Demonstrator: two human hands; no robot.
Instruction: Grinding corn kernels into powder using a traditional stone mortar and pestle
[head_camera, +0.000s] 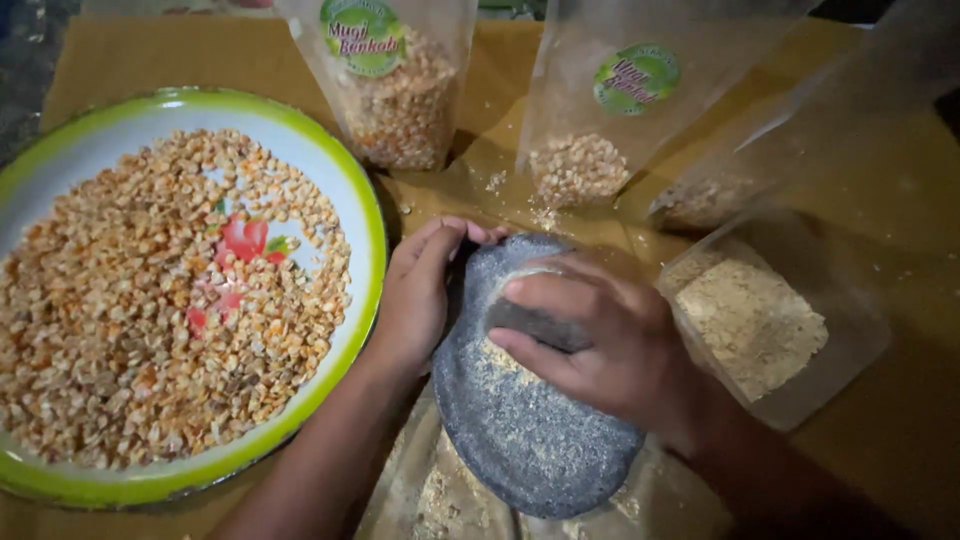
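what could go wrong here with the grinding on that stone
The grinding stone looks tilted, steadied only by the left hand on its rim, so it might slip. The right hand presses a small stone into the meal; crumbs already lie on the brown surface, so more may spill. The pouches stand close behind and could get knocked over.
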